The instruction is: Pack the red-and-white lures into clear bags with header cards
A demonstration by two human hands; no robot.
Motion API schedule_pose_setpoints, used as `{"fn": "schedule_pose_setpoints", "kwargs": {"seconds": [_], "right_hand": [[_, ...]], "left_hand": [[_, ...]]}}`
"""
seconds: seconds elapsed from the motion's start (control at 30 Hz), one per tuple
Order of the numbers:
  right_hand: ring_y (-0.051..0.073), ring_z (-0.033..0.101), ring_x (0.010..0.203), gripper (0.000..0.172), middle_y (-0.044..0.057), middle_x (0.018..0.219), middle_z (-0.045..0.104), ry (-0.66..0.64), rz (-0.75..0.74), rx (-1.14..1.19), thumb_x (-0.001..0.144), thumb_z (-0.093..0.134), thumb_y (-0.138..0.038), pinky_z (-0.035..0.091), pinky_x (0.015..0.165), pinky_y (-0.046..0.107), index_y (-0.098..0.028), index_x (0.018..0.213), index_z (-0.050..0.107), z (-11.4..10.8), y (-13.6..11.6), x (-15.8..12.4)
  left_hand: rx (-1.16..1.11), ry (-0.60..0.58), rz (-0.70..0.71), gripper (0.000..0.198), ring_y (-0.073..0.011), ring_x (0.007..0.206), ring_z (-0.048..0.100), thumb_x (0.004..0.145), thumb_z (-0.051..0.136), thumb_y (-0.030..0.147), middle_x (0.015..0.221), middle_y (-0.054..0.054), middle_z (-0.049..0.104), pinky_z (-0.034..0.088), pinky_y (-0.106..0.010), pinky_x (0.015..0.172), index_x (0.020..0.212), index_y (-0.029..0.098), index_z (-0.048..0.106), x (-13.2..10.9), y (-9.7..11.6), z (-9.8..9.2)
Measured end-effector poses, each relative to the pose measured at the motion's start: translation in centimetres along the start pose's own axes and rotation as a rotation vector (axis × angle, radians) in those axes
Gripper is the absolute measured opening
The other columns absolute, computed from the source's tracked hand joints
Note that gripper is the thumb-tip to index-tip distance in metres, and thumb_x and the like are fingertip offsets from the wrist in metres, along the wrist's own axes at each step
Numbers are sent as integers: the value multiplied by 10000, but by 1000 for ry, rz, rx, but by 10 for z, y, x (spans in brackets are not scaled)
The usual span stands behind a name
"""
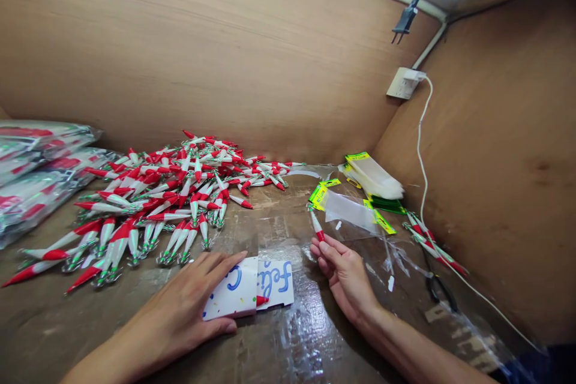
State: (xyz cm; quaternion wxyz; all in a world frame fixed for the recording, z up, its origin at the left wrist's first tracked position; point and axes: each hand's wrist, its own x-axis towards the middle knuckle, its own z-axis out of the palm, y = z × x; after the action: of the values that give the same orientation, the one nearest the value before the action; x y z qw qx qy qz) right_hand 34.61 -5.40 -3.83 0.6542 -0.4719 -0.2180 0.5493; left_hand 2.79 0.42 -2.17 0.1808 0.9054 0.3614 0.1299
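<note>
Squid jig (316,227) is pinched at the right hand's (345,275) fingertips beside a clear bag (348,210); the left hand (191,306) is laid flat, open, on a card (274,283). Bagging seems in hand; the bag's mouth needs opening.

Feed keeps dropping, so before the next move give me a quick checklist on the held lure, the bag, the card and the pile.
1. Right hand pinches one lure by its red end, hooks pointing away: ok.
2. Clear bag lies just beyond the lure; mouth open or not: cannot tell.
3. Left hand lies flat on the white card: ok.
4. Pile of lures sits apart from the held lure: ok.
5. Spare bag stack behind the clear bag: ok.
</note>
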Motion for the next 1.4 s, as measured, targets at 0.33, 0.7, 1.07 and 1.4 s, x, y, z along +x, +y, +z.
{"fn": "schedule_pose_setpoints", "kwargs": {"seconds": [0.33, 0.7, 1.07, 1.4], "right_hand": [[110, 727, 890, 356, 66, 1109, 751, -26, 23, 47, 790, 842, -255, 583, 677, 117, -190, 1118, 720, 0, 0, 0], [115, 712, 836, 364, 64, 979, 769, -64, -36, -94, 777, 854, -295, 549, 671, 144, -156, 1078, 703, 3, 3, -6], [210, 693, 877, 173, 41, 928, 753, -309, -292, -963, 919, 676, -365, 516, 794, 321, -265, 995, 796, -6, -13, -17], [206, 572, 899, 111, 44, 925, 605, -533, -695, -1336, 935, 673, -292, 457, 763, 313, -283, 948, 783, 25, 7, -19]], "left_hand": [[2, -25, -18, 854, -333, 1214, 545, 800, 761, 502, 1399, -74, 531, 467, -469, 1020, 1531, 407, 328, 1, 6, -4], [-21, 8, 4, 867, -328, 1221, 523, 795, 768, 496, 1405, -79, 514, 453, -485, 1027, 1537, 387, 330, -3, 1, 1], [-6, -31, 3, 905, -314, 1212, 512, 785, 773, 536, 1401, -90, 496, 452, -480, 1024, 1539, 346, 310, -2, 11, -5], [-12, -31, 22, 875, -319, 1215, 504, 786, 770, 554, 1386, -96, 497, 447, -489, 1026, 1518, 339, 341, -2, 16, -8]]}}
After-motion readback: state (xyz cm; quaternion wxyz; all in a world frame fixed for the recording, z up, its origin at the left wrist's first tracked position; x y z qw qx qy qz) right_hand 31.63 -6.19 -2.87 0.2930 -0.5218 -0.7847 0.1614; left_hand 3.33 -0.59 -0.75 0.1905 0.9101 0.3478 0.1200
